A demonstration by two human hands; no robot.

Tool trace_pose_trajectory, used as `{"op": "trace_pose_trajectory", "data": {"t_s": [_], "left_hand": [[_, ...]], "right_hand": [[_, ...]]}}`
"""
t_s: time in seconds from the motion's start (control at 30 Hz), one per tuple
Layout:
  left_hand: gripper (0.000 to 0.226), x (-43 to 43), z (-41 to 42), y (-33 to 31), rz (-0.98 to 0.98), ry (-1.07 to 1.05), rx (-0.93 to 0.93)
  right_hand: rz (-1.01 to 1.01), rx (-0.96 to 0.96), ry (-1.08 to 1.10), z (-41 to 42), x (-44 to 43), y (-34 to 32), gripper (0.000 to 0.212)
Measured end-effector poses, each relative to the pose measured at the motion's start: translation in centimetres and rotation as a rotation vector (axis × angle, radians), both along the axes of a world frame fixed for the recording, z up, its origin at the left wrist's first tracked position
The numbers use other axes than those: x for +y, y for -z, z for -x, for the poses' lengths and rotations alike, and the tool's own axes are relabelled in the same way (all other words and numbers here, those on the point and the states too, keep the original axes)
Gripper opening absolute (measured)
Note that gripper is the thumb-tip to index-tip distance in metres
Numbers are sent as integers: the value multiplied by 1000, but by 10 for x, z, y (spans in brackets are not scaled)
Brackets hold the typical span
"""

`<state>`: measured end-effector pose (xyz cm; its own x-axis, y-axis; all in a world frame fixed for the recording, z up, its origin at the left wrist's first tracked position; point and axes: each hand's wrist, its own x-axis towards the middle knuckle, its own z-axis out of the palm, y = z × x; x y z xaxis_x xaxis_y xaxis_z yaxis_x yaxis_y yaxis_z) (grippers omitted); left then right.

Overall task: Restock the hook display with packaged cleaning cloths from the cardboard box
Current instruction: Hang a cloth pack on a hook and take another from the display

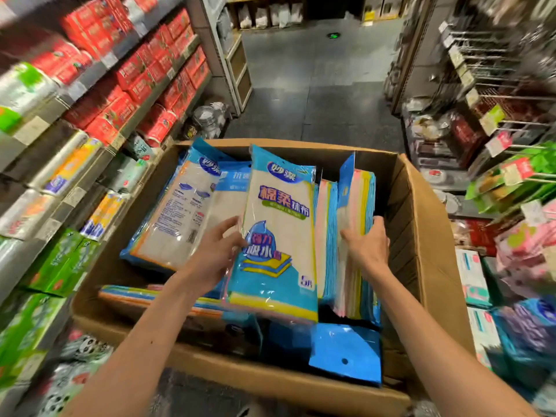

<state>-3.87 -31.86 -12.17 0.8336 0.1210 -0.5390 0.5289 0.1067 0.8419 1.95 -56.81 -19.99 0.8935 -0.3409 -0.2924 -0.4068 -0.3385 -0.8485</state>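
Judging by the well-filled cardboard box [427, 236], restocking looks barely begun: the left hand [216, 251] pinches the front cloth pack [279, 236], the right hand [368, 245] curls round upright packs [358, 200].

Inside the brown cardboard box [427, 236], a blue plastic cloth pack [279, 236] touches the left hand [215, 254]. More packs [358, 203] touch the right hand [368, 245].

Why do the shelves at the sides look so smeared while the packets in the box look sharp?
Head view: the red boxes on the left and the hook display on the right are streaked by motion blur; the wide lens bows the shelves outward; the front packet in the left hand and the upright packets in the right hand are sharp.
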Motion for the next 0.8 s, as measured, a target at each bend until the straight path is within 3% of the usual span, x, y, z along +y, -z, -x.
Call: {"op": "trace_pose_trajectory", "data": {"t_s": [0.17, 0.5, 0.6, 0.67, 0.73, 0.8], "left_hand": [[43, 9, 17, 13, -129, 66, 57], [41, 70, 41, -3, 120, 29, -114], [35, 94, 49, -8, 207, 63, -154], [44, 109, 58, -13, 224, 146, -168], [60, 117, 70, -22, 143, 218, -264], [55, 121, 86, -31, 32, 288, -376]], "right_hand": [[77, -102, -61, 20, -8, -31, 40], [143, -457, -6, 92, 36, -104, 36], [8, -516, 88, 114, 59, -122, 41], [-151, -526, 185, 130, 76, -130, 48], [-365, -500, 240, 149, 89, -133, 57], [-514, -485, 254, 177, 100, -137, 63]]}}
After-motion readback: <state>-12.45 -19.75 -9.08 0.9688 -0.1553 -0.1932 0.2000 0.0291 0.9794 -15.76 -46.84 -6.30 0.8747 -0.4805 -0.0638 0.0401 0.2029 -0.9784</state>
